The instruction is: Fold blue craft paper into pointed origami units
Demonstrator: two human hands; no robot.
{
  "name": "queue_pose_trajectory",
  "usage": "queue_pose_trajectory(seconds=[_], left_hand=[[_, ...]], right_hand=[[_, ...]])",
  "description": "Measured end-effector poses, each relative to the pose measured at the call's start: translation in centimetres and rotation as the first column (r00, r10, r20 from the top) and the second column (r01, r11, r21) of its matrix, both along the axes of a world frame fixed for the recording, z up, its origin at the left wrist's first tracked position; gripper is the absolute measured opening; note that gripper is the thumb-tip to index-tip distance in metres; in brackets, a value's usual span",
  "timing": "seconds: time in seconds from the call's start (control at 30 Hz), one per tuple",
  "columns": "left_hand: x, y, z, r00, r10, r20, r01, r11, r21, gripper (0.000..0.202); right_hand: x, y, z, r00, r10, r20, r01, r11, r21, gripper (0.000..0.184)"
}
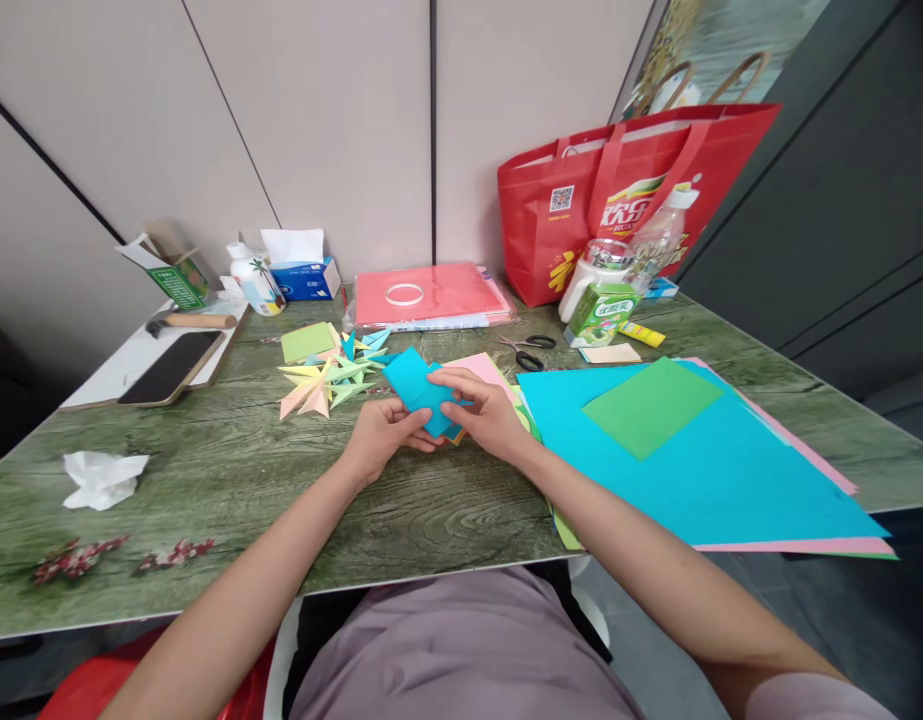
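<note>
A piece of folded blue paper is held up over the table in front of me, between both hands. My left hand pinches its lower left side, thumb on top and fingers beneath. My right hand grips its right side, with the fingers bent over the upper edge. Just beyond lie several folded paper pieces in yellow, pink, green and blue. Behind my right hand is some pink paper, partly covered by it.
Large blue sheets with a green square on top lie at the right. Scissors, a green box, a glue stick and a red bag stand farther back. A phone, hammer and crumpled tissue are at left.
</note>
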State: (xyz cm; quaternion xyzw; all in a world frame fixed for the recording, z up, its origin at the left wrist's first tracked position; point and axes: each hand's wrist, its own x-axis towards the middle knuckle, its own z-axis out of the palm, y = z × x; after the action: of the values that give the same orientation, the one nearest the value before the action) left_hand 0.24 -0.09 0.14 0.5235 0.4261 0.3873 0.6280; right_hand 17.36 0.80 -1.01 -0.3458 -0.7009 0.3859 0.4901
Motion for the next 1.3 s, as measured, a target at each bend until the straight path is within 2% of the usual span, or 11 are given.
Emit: queue_pose_trajectory(seconds=[0.17,0.4,0.53,0.67,0.73,0.8,0.87,1.17,1.3], left_hand=[[0.0,0.0,0.1,0.999,0.031,-0.014,-0.031,0.999,0.019,0.033],[0.1,-0.3,0.3,0.999,-0.042,0.0,0.042,0.996,-0.074,0.034],[0.2,-0.5,0.5,1.0,-0.005,-0.014,0.004,0.997,-0.071,0.034],[0.0,-0.3,0.4,0.998,-0.047,0.033,0.049,0.997,-0.054,0.038],[-0.2,0.0,0.4,0.998,-0.028,0.061,0.03,0.999,-0.025,0.041],[-0.5,0.3,0.3,0.996,0.056,0.072,-0.056,0.998,-0.003,0.04],[-0.7,0.6,0.3,0.992,0.093,0.09,-0.091,0.996,-0.021,0.039],[-1.0,0.9,0.4,0.988,0.088,0.13,-0.088,0.996,-0.002,0.036],[-1.1,1.1,0.7,0.971,0.195,0.135,-0.199,0.98,0.017,0.034]], right_hand=[[0.1,0.2,-0.1,1.0,-0.001,0.004,0.001,1.0,-0.021,0.038],[-0.3,-0.2,0.1,0.997,-0.072,-0.025,0.071,0.997,-0.022,0.039],[-0.4,-0.4,0.2,0.996,-0.085,-0.022,0.085,0.996,-0.003,0.038],[-0.2,-0.3,0.1,0.997,-0.068,-0.03,0.068,0.998,-0.003,0.038],[-0.2,-0.3,0.1,0.999,-0.046,-0.02,0.046,0.999,-0.014,0.038],[-0.3,-0.3,0.0,1.0,-0.02,-0.005,0.02,1.0,-0.019,0.037],[-0.4,-0.5,0.0,1.0,-0.001,0.002,0.001,1.0,-0.019,0.037],[-0.5,-0.7,0.1,1.0,0.018,-0.014,-0.018,1.0,-0.002,0.037],[-0.5,-0.8,0.2,0.999,0.034,0.01,-0.034,0.999,-0.001,0.037]])
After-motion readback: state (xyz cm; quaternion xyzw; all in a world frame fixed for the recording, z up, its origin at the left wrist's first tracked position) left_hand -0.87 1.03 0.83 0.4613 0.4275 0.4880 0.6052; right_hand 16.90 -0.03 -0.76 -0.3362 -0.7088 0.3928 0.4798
